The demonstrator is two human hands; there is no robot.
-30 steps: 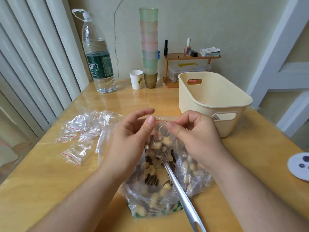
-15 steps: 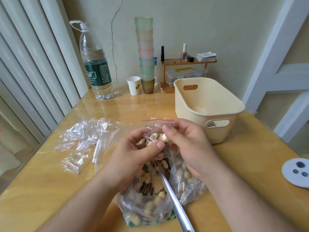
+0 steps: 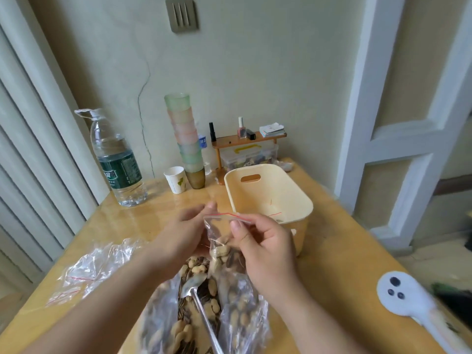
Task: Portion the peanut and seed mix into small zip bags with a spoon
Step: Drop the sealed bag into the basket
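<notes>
Both grips pinch the red-lined seal of a small zip bag [image 3: 222, 236], left hand [image 3: 187, 235] at its left corner, right hand [image 3: 263, 242] at its right, above the mix bag [image 3: 204, 315] and spoon [image 3: 201, 310]; limp, slippery film, best held by the stiffer seal.

The small zip bag [image 3: 221, 241], earlier low over the big bag of mix [image 3: 204, 315], is now lifted toward the cream basket [image 3: 270, 198]. The right hand [image 3: 265, 249] pinches its red-lined top; the left hand [image 3: 184, 233] has slid to the far left corner.
</notes>
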